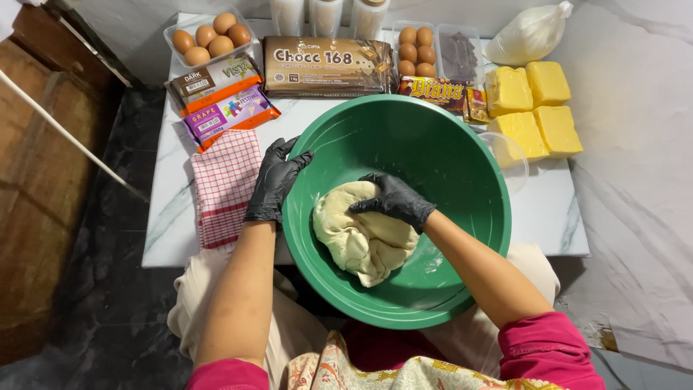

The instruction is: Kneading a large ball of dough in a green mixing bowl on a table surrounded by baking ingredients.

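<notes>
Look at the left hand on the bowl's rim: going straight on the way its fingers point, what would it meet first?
Probably the far inner wall of the green bowl; the left hand points up-right, passing above the dough.

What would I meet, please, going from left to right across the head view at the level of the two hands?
Red checked cloth → left hand on the rim of the green bowl → pale dough → right hand pressing the dough → clear plastic cup.
</notes>
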